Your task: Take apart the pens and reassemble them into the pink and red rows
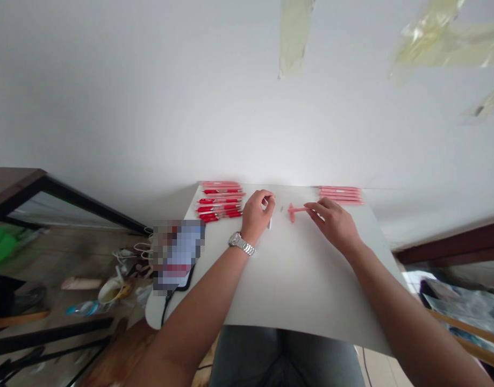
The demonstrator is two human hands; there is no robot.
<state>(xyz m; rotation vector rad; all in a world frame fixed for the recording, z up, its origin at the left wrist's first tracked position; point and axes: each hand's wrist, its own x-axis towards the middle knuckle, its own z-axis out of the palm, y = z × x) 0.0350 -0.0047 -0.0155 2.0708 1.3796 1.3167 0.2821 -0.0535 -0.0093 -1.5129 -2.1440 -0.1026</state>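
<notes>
My left hand (257,212), with a metal watch on its wrist, is curled shut on a small white part that sticks down toward the white table (295,269). My right hand (331,221) lies on the table with its fingertips pinching the end of a pink pen barrel (295,210). A tiny grey piece (282,208) rests on the table between the two hands. A row of several red pens (220,200) lies at the far left of the table, just left of my left hand. A stack of pink barrels (340,194) lies at the far right.
A phone with a blurred screen (177,253) lies on the table's left edge with a black cable hanging down. On the floor to the left are a cup (112,291), cables and clutter. A white wall rises behind the table. A dark frame (69,200) stands at left.
</notes>
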